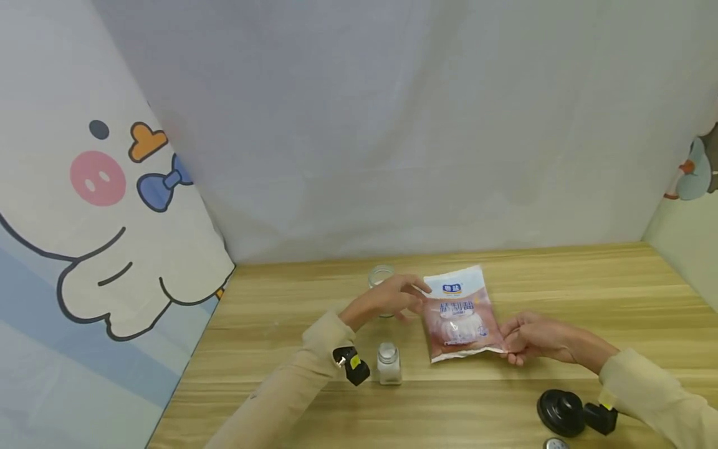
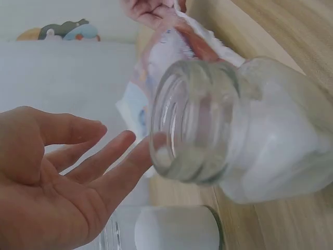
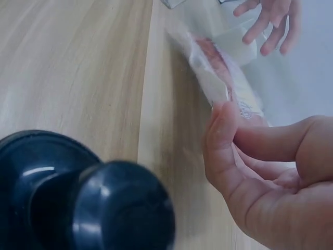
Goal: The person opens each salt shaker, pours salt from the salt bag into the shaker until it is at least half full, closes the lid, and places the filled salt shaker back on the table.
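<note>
A pink and white bag of salt [image 1: 460, 318] is held at its lower right corner by my right hand [image 1: 533, 340]; thumb and fingers pinch that corner in the right wrist view. Beside the bag's upper left edge is my left hand [image 1: 392, 294], its fingers extended and spread in the left wrist view [image 2: 67, 177], gripping nothing. An uncapped small glass jar [image 1: 389, 368] with white contents stands below the left hand. Partly hidden behind that hand is another glass jar [image 1: 381, 273], also with white contents in the left wrist view.
A black round lid with a knob [image 1: 561, 411] lies on the wooden table [image 1: 269, 386] near my right wrist. Below it, a small metallic round piece [image 1: 555, 443] is cut off by the frame edge. A pale cloth backdrop [image 1: 426, 143] rises behind the table.
</note>
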### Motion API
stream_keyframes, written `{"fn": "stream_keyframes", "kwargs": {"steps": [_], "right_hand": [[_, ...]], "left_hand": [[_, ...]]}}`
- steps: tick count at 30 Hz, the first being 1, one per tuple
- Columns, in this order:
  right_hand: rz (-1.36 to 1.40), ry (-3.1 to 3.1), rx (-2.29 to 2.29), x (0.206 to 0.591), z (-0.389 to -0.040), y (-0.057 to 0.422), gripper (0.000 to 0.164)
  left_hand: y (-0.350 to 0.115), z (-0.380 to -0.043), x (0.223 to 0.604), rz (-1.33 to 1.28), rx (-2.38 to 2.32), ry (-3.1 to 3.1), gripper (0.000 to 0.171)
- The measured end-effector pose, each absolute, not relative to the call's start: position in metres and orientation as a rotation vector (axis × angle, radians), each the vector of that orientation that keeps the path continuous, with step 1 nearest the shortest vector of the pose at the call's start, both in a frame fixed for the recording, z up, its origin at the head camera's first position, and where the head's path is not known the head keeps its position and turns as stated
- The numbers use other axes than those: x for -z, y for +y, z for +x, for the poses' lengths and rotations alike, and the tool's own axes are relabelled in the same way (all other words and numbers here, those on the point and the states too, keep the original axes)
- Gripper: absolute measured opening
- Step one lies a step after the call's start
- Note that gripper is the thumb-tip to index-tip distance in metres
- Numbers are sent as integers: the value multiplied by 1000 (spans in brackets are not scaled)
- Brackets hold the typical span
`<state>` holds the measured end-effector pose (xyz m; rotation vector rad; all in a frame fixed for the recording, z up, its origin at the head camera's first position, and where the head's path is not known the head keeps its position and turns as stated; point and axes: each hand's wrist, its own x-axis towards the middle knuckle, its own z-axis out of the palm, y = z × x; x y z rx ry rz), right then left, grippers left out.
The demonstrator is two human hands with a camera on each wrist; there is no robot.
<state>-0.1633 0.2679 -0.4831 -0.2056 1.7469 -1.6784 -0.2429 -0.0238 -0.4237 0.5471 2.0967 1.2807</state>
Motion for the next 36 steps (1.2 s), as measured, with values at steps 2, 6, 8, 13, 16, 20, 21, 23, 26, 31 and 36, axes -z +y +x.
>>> {"fn": "stream_keyframes", "kwargs": {"steps": [2, 6, 8, 13, 16, 20, 21, 23, 26, 31, 36], "right_hand": [[-200, 1754, 1679, 484, -163, 268, 16], [-179, 1827, 1666, 485, -161, 267, 19], [-172, 1897, 1650, 483, -159, 265, 21], [-146, 2086, 1605, 474, -154, 263, 41], [-121, 2177, 1570, 467, -150, 262, 50], [-124, 2282, 1498, 459, -144, 259, 51], [-129, 2312, 1473, 457, -142, 258, 51], [-153, 2383, 1419, 454, -138, 256, 48], [-207, 2509, 1322, 451, -132, 254, 44], [-357, 2692, 1212, 452, -119, 252, 40], [-546, 2889, 1123, 453, -101, 249, 38]], "left_hand": [[-33, -241, 426, 538, -1316, 2087, 33], [-55, -235, 429, 506, -1406, 2062, 30], [-66, -231, 429, 505, -1438, 2049, 31], [-87, -218, 434, 520, -1472, 2046, 35], [-98, -210, 442, 497, -1472, 2036, 42], [-109, -200, 454, 464, -1489, 2007, 49], [-111, -197, 456, 463, -1491, 2004, 49], [-115, -192, 460, 468, -1486, 2016, 49], [-117, -186, 465, 505, -1476, 2040, 52], [-118, -178, 471, 584, -1484, 2058, 57], [-117, -173, 476, 684, -1504, 2124, 55]]}}
